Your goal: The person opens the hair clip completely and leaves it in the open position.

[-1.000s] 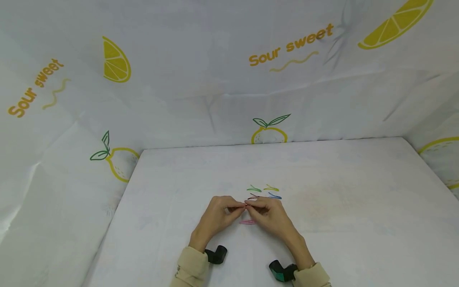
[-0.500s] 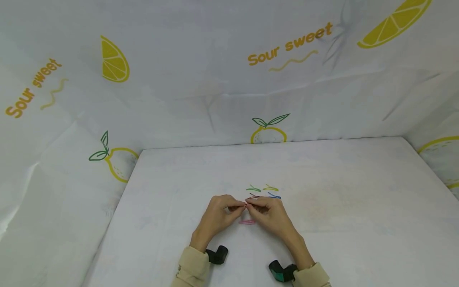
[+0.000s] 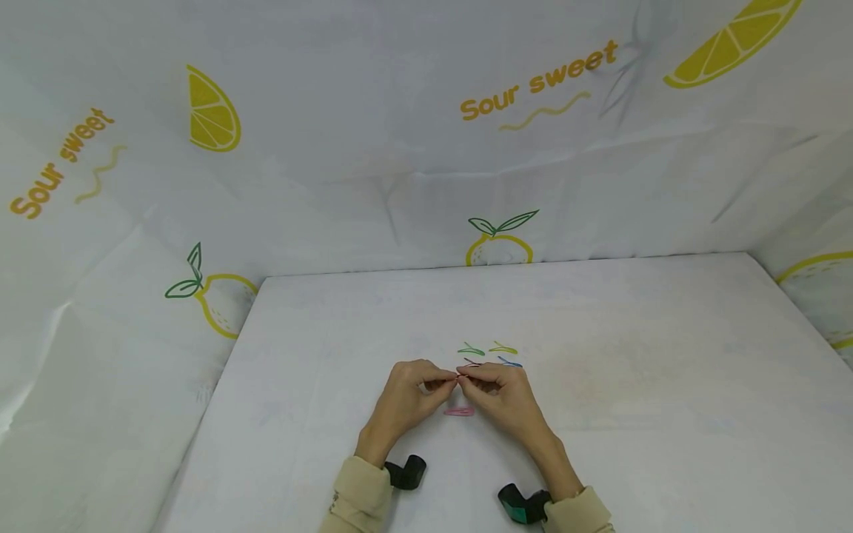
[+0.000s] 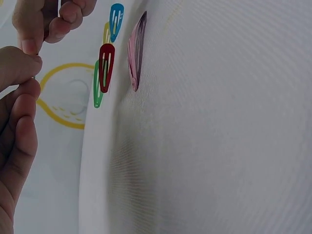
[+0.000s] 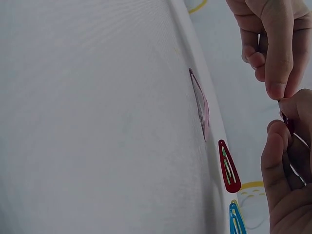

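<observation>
My left hand (image 3: 412,390) and right hand (image 3: 504,396) meet fingertip to fingertip over the table. Between them they pinch a small dark red hair clip (image 5: 287,122), mostly hidden by the fingers. The left thumb and finger have one end, the right thumb and finger the other. Just beyond the hands lie a red snap hair clip (image 4: 106,68), a blue clip (image 4: 116,22), a green clip (image 3: 471,351) and a yellow clip (image 3: 503,349), all with their arms sprung apart in the head view. Nearer to me, below the fingers, a pink clip (image 3: 459,411) rests on its side.
The white table (image 3: 320,355) carries the clips near its middle. Behind and beside it hangs a white cloth (image 3: 320,148) with lemon prints. Black wrist camera mounts (image 3: 409,472) stick out inward from both sleeves.
Both hands have shifted very slightly away from me, still pinching the dark red clip. The clips on the table lie as before.
</observation>
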{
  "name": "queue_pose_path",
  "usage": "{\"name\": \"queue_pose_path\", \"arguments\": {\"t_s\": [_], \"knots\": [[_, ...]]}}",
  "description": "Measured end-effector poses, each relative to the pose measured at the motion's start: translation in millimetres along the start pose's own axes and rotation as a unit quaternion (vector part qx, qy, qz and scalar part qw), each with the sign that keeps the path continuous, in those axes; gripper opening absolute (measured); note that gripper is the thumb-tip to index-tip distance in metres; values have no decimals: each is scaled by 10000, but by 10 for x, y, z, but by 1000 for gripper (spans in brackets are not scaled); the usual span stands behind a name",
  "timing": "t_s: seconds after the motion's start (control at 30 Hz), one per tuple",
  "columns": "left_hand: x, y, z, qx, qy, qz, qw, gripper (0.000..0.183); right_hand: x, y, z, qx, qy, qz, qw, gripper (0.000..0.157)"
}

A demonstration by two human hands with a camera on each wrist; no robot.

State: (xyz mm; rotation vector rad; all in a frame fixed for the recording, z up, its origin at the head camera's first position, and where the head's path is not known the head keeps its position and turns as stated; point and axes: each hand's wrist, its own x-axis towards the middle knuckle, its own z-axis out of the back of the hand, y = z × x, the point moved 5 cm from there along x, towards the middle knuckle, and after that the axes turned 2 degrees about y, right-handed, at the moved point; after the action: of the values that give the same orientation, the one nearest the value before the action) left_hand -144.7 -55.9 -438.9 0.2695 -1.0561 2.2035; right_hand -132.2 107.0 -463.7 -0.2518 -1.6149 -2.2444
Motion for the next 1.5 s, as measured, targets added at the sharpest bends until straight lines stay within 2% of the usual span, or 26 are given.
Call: {"name": "queue_pose_path", "arguments": {"t_s": [0.23, 0.5, 0.73, 0.9, 1.5], "knots": [[1, 23, -9, -62, 50, 129, 9999, 7, 0, -1, -3, 23, -30, 45, 10000, 18], [3, 15, -7, -40, 54, 122, 9999, 7, 2, -7, -5, 27, -27, -70, 10000, 20], [14, -19, -7, 75, -55, -41, 9999, 10, 12, 28, -2, -186, -240, 347, 9989, 21], [16, -24, -9, 107, -95, -63, 9999, 10, 7, 40, 2, -238, -262, 350, 9988, 19], [-10, 36, -1, -46, -53, 252, 9997, 6, 7, 49, 2, -330, -303, 320, 9985, 16]]}}
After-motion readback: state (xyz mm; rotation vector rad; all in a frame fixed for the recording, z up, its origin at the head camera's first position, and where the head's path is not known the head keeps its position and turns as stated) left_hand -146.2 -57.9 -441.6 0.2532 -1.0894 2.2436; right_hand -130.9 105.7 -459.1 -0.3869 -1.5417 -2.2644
